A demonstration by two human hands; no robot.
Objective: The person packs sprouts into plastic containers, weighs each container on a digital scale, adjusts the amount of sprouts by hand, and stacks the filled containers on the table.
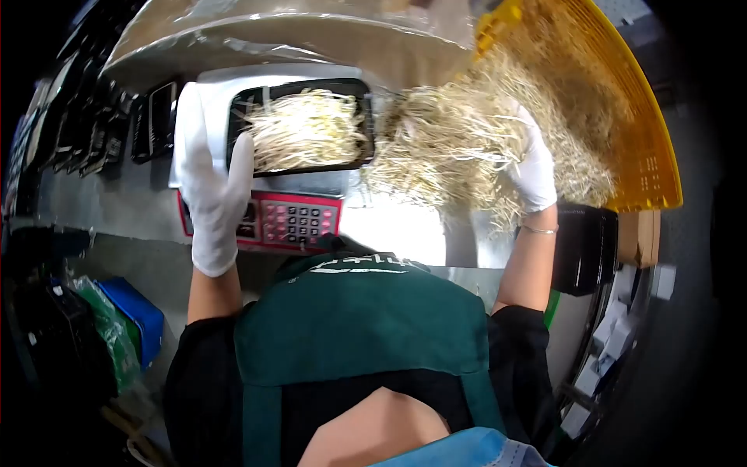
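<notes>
A black tray (366,159) of bean sprouts (307,128) sits on a scale with a red keypad panel (299,222). My left hand (210,187), in a white glove, is at the tray's left side, its thumb spread from the straight fingers. It holds nothing; whether it touches the rim I cannot tell. To the right, my right hand (537,167), also gloved in white, is closed around a bunch of bean sprouts (486,140) at the edge of a large loose pile (428,171). Its fingertips are partly hidden among the strands.
A yellow crate (650,132) tipped toward the worktop holds more sprouts at right. Clear plastic sheeting (311,35) lies along the back. Several black trays (85,124) are stacked at left, with a single one (154,121) beside the scale. A black container (582,249) stands at lower right.
</notes>
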